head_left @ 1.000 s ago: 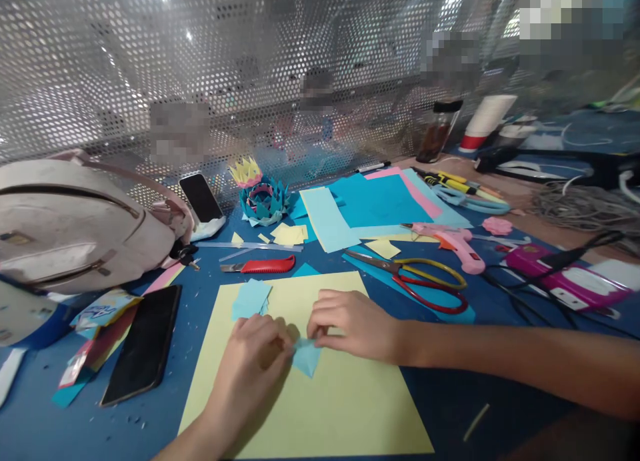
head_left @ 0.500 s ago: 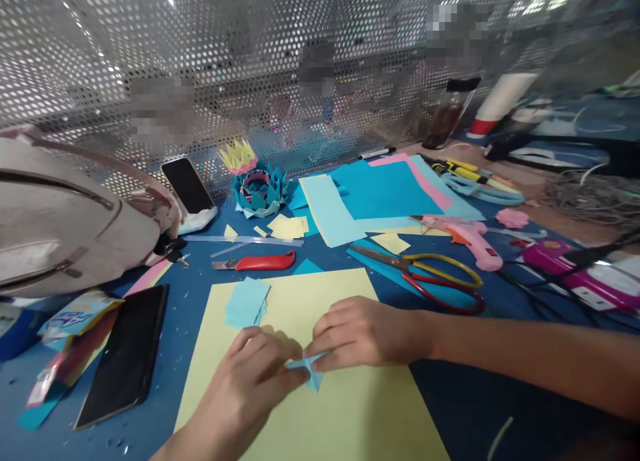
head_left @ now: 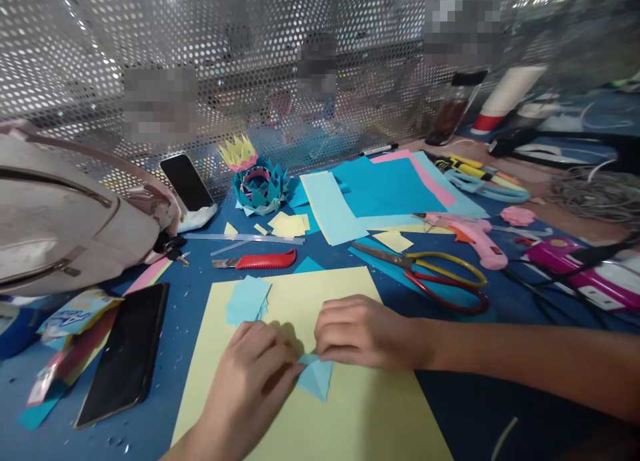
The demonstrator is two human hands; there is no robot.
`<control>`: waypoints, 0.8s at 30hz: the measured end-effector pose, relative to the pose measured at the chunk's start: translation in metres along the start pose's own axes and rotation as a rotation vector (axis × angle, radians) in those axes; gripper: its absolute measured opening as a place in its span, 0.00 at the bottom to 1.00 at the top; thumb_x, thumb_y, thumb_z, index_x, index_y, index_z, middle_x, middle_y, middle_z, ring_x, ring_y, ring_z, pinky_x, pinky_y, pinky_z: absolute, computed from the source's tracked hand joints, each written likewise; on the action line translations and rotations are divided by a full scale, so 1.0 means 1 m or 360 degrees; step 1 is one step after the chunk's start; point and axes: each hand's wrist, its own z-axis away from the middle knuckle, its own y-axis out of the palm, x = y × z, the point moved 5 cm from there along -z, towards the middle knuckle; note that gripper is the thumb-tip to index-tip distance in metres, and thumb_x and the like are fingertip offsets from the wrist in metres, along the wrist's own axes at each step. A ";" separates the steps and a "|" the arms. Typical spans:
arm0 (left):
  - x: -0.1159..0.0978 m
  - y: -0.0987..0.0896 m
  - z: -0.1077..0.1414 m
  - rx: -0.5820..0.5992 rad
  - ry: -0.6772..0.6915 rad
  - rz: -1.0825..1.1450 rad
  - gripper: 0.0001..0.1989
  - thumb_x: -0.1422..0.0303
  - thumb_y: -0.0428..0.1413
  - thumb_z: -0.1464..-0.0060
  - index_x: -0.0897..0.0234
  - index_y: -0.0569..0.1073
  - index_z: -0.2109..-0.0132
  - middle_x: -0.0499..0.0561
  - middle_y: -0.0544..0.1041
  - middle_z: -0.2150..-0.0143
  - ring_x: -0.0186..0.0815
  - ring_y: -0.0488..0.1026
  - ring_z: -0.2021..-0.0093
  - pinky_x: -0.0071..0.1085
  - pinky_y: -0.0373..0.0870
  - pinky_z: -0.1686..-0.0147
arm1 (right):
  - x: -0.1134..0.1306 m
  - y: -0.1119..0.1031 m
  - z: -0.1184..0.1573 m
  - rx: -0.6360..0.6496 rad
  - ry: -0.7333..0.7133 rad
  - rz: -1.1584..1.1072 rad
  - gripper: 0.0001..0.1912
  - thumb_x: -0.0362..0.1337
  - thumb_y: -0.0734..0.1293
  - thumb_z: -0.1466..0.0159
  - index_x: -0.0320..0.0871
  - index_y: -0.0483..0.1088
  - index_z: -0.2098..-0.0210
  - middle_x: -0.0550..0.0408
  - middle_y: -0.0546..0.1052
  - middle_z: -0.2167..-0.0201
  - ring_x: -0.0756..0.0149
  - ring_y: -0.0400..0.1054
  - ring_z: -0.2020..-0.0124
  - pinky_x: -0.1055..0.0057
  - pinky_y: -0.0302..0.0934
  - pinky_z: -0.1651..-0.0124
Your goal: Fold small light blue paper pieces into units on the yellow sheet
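Observation:
Between my hands is a small light-blue paper piece (head_left: 316,377) with creases across it, over a pale yellow sheet (head_left: 380,407). My left hand (head_left: 257,367) pinches its left edge between thumb and fingers. At its upper right corner, my right hand (head_left: 355,332) is closed, the fingertips pressed together on the paper. A stack of light-blue paper squares (head_left: 247,299) lies on the yellow sheet just beyond my left hand. Farther off, a red utility knife (head_left: 265,259) and scissors (head_left: 425,271) with one yellow and one red handle rest on the blue table.
Left stand a pale backpack (head_left: 65,214) and a dark tablet (head_left: 125,354). Behind are a phone (head_left: 187,181), a folded paper flower (head_left: 260,186) and coloured sheets (head_left: 395,187). A pink glue gun (head_left: 473,234) and a magenta power strip (head_left: 583,267) with cords lie right.
The blue paper, narrow and mostly covered before, now shows a wider, flatter face toward me. My right hand has shifted slightly right, away from my left.

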 end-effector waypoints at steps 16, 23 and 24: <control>-0.021 -0.004 0.009 0.0110 0.0656 -0.0156 0.08 0.76 0.50 0.34 0.67 0.75 0.55 0.54 0.79 0.62 0.37 0.75 0.61 0.35 0.72 0.56 | 0.007 -0.001 0.007 0.0139 -0.0427 0.0206 0.17 0.33 0.54 0.25 0.43 0.72 0.48 0.49 0.79 0.52 0.68 0.70 0.49 0.70 0.62 0.58; -0.027 -0.001 0.007 0.0062 0.0705 -0.0154 0.10 0.75 0.49 0.32 0.67 0.76 0.56 0.53 0.79 0.67 0.37 0.77 0.63 0.34 0.75 0.58 | 0.007 -0.002 0.006 0.0194 -0.0489 0.0226 0.21 0.33 0.50 0.24 0.41 0.73 0.50 0.51 0.79 0.50 0.69 0.70 0.50 0.70 0.62 0.58; -0.026 0.001 0.008 0.0029 0.0715 -0.0151 0.11 0.75 0.48 0.32 0.67 0.76 0.56 0.53 0.79 0.66 0.37 0.77 0.63 0.35 0.75 0.58 | 0.007 -0.002 0.006 0.0187 -0.0503 0.0211 0.21 0.33 0.50 0.24 0.40 0.74 0.50 0.51 0.79 0.49 0.69 0.71 0.50 0.70 0.62 0.58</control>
